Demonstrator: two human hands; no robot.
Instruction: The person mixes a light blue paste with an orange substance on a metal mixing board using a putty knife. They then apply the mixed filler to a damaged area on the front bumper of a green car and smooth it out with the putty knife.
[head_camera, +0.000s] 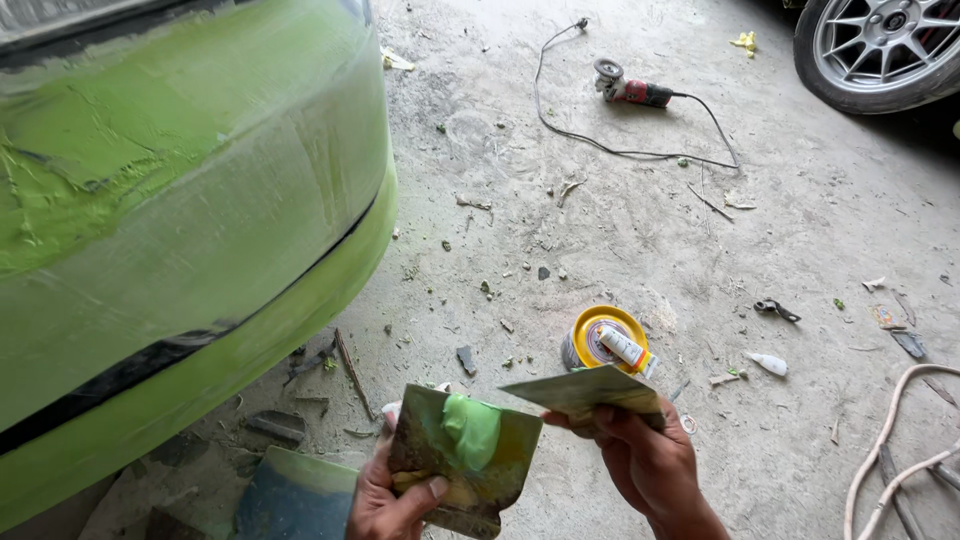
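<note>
Hands (400, 495) hold boards (465, 460) over dusty concrete floor (620, 230).

A green car bumper (180, 230) walls off the left side. Both hands, the left hand (392, 500) and right hand (645, 455), sit low with open concrete floor (600, 230) ahead. On the floor, a yellow-lidded tin (603, 338), a grinder (628, 88) with its cord (600, 145), a hose (900, 440) and a wheel (880, 45) crowd the right.
</note>
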